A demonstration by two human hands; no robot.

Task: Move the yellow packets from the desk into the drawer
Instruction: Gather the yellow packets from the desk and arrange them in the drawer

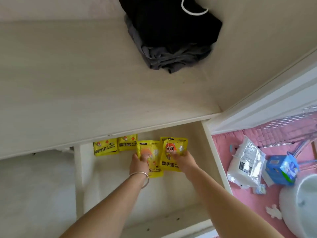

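Four yellow packets, all inside the open drawer (171, 200) below the desk (68, 83) edge. Two small ones at the back, side by side and partly tucked under the desk's lip: far-left packet (105, 148), second packet (127, 144) just beside it. Two larger ones nearer the front, lying flat on the drawer floor, edges touching or slightly overlapping: left-hand packet (151, 158) and right-hand packet (173, 154), the latter seemingly with another yellow edge showing behind its top, possibly a fifth packet, hard to tell. Left hand (138, 164) laid on the lower left part of the left-hand packet, fingers curled around its side edge, gripping it; silver bangle (139, 178) on that wrist. Right hand (184, 160) on the lower right corner of the right-hand packet, fingers bent over it, pinching the edge. Both forearms reaching in from the bottom of the view.

On the desk top, well apart from the drawer, a folded pile of black and grey clothes (171, 35). To the right of the drawer, on a pink mat (248, 200): a white plastic bag (245, 162), a blue carton (281, 170) touching it, a white basin (301, 203) at the edge, and a wire rack (288, 129) beyond.
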